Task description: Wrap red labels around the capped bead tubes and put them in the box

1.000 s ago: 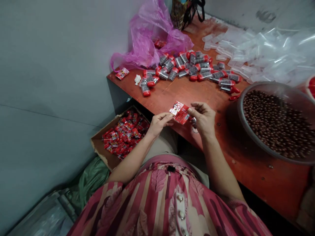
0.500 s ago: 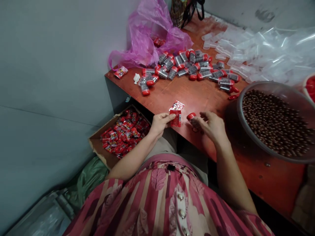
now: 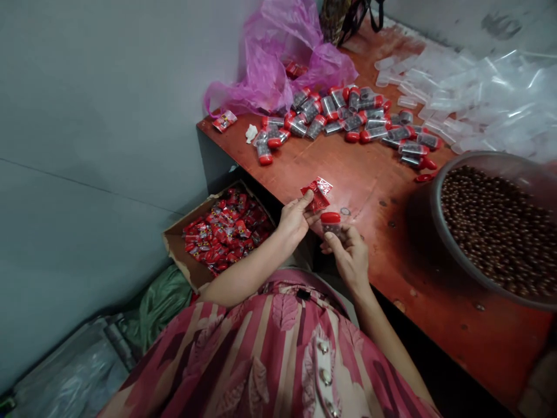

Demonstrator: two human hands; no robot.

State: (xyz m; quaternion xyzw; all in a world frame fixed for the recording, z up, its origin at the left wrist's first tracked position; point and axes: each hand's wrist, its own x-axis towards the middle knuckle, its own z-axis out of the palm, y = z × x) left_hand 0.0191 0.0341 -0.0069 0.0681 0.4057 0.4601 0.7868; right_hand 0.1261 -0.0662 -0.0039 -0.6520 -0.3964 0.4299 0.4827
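Near the table's front edge, my left hand pinches a small red printed packet between thumb and fingers. A shiny printed piece shows just behind that packet; whether it is a separate one I cannot tell. My right hand is closed round a small clear tube with dark contents. The tube stands roughly upright with its red cap on top, just right of and below the packet. My fingers cover its lower part.
Several filled, red-capped tubes lie by a pink plastic bag. Clear empty tubes are heaped at the back right. A tub of brown balls stands at right. Below left, a cardboard box contains red packets.
My right hand has moved left and down with the tube, turning it upright close to my left hand. The packet in my left hand has tilted. The view has shifted a little.
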